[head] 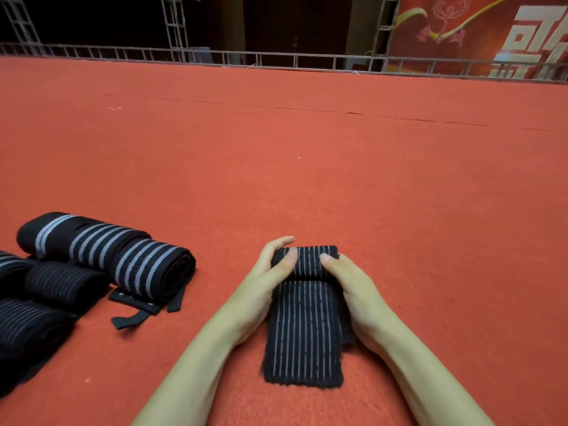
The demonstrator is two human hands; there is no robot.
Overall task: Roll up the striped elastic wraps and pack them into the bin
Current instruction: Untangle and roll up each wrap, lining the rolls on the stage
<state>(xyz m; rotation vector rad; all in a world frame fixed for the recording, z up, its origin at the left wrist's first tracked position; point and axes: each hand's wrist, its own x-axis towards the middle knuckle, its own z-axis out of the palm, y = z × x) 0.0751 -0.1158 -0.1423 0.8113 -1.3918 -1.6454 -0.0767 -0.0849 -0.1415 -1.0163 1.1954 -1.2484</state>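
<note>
The striped elastic wrap [302,333] lies on the red carpeted floor [307,167] close to its near edge, a little right of the middle. It is black with thin pale lines running along its length. Its far end is wound into a short roll [308,262], and the rest lies flat, reaching back toward the person.

Both hands are clamped on that roll, one at each end. The left hand [261,290] has its thumb pressed on top and its fingers curled over the far side. The right hand [353,293] has its thumb on top too; its fingers are hidden behind the roll. Both forearms come in from the near edge.

Well to the left lies a large rolled wrap [123,256] with broad grey stripes, its black strap tabs [135,304] trailing loose on the floor. Just beside it, at the left edge, more dark rolled wraps [61,282] sit bunched together.

Along the far edge of the floor runs a metal railing [276,58], with a red banner [476,32] behind it on the right.
</note>
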